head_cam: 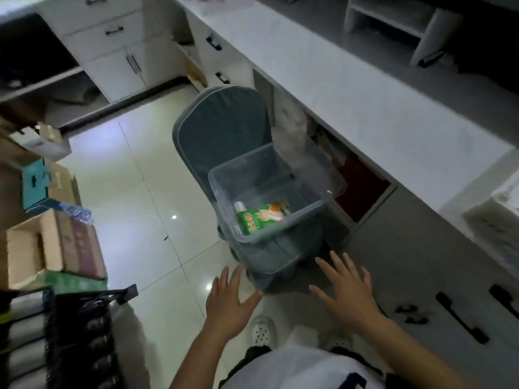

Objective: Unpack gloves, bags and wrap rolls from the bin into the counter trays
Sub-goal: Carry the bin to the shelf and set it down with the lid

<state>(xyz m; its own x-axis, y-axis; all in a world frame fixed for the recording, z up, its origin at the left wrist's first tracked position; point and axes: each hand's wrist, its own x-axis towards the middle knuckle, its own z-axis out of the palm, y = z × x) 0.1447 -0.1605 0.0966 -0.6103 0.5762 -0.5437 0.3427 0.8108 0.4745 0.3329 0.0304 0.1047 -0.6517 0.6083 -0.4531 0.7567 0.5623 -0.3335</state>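
Your left hand (229,300) and right hand (346,290) hover empty, fingers spread, near the clear bin (276,197); inside lies a green packet (262,217), possibly gloves.

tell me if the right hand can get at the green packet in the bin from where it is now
Probably yes. The bin has no lid on, the green packet lies exposed on its bottom, and the right hand is open and empty just short of the near rim.
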